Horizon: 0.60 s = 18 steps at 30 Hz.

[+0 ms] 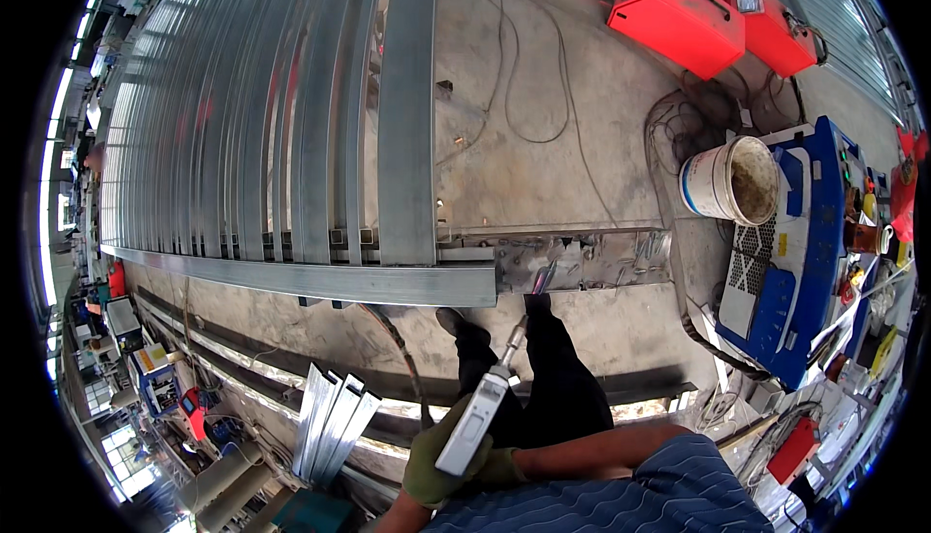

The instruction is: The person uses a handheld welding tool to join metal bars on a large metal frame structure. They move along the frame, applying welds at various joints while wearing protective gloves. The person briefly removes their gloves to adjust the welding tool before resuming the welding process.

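In front of my body I hold a welding gun (475, 420) with a grey-white housing. Its slim metal nozzle points away from me, past my dark trouser legs. My left hand (433, 470), in an olive-green glove, closes around the gun's rear on its left side, close to a dark hose (407, 368). From the right, my right hand (500, 469) reaches in behind the housing in a similar glove and grips there, its fingers mostly hidden. Beyond the nozzle lies a metal strip (592, 259) with small pieces on it, beside a galvanized steel frame (407, 286).
Long steel profiles (407, 116) fill the far left. Two red machines (679, 24) stand far right. A dirty white bucket (708, 184) rests on a blue and white machine (815, 242). Cables (514, 96) trail across the floor. Short metal tubes (335, 426) lie near left.
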Each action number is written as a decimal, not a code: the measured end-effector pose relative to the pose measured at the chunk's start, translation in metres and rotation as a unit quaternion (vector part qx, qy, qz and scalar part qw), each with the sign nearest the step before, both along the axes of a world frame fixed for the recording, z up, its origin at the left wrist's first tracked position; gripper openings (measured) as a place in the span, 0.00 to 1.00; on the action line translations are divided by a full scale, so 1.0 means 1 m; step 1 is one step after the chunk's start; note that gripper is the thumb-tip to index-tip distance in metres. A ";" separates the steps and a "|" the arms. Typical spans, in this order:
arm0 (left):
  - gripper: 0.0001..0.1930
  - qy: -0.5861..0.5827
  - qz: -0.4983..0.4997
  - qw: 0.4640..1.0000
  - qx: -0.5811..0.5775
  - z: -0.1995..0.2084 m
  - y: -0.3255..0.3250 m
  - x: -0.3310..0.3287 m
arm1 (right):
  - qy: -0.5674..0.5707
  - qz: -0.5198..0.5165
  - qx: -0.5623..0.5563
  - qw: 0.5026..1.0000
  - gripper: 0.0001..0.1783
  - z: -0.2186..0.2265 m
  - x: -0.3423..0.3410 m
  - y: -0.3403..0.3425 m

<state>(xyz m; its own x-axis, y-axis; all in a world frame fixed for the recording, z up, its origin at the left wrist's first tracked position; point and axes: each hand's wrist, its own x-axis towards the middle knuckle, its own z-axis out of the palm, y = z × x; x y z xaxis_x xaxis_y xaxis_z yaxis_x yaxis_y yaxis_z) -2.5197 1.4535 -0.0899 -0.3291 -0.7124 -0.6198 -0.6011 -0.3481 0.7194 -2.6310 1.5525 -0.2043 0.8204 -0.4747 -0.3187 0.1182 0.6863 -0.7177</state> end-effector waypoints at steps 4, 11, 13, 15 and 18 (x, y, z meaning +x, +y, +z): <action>0.40 0.028 -0.056 0.997 -0.052 0.012 0.002 0.023 | 0.006 -0.038 -0.116 0.993 0.24 -0.017 0.018 0.008; 0.41 0.013 -0.074 0.954 -0.291 0.066 -0.025 0.077 | 0.099 -0.002 -0.242 0.965 0.26 -0.032 0.064 -0.025; 0.39 -0.029 -0.027 0.956 -0.292 0.084 -0.028 0.110 | 0.184 0.089 -0.144 0.968 0.27 0.114 0.017 -0.125; 0.30 -0.131 0.020 0.933 -0.335 0.094 -0.039 0.142 | 0.119 -0.029 -0.081 0.989 0.28 0.140 0.013 -0.142; 0.20 -0.173 0.167 0.889 -0.389 0.098 -0.060 0.218 | 0.188 -0.113 -0.053 0.974 0.28 0.144 0.014 -0.160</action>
<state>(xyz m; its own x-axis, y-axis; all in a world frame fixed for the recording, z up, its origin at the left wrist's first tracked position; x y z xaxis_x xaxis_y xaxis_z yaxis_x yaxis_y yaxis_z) -2.3015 1.3934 0.0083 0.0966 -0.9921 0.0796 -0.7895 -0.0277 0.6131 -2.6169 1.3926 -0.0602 0.5260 -0.6758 -0.5163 -0.0276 0.5932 -0.8046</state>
